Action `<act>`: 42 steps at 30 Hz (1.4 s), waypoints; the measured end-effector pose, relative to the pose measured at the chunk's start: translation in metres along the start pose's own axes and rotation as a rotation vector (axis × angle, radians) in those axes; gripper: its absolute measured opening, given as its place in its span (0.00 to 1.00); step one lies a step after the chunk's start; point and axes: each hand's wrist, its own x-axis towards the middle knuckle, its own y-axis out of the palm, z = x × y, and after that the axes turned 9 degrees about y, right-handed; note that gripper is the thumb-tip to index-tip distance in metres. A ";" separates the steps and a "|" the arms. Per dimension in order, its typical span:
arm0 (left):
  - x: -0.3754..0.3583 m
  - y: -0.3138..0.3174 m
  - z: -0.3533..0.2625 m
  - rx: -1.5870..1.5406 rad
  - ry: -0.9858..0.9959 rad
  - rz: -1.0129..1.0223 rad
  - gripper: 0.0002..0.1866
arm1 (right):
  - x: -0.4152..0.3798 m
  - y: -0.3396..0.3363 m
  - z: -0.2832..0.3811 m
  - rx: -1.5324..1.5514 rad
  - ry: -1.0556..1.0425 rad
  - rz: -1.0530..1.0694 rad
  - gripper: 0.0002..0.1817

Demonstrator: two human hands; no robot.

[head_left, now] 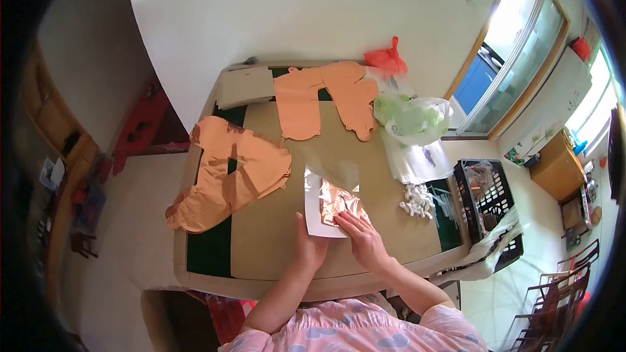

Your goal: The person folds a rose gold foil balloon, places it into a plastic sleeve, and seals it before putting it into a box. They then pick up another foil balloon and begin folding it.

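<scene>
- One copper foil (334, 197) is lying on the white card (313, 216), which is pointing lengthwise forward.
- Right hand (367, 242), nearer the foil, is resting adjoining fingers there.
- Left hand (311, 249) is supporting the card; whether either is clamping is unclear.

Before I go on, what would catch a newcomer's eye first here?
Big copper shapes on the table's left and far side. Near the middle, shiny foil lies over a white sheet, the right hand on the foil, the left hand at the sheet's near left corner. A red bag stands out far right.
</scene>
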 end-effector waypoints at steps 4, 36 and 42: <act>-0.013 -0.013 0.016 0.276 -0.032 -0.033 0.24 | 0.006 -0.001 0.003 0.032 0.011 -0.029 0.29; -0.028 -0.025 0.054 0.167 -0.254 -0.122 0.11 | 0.025 0.026 -0.037 -0.248 -0.308 -0.044 0.12; -0.040 -0.038 0.043 0.467 -0.337 -0.006 0.14 | 0.020 0.042 -0.048 -0.242 -0.342 -0.087 0.13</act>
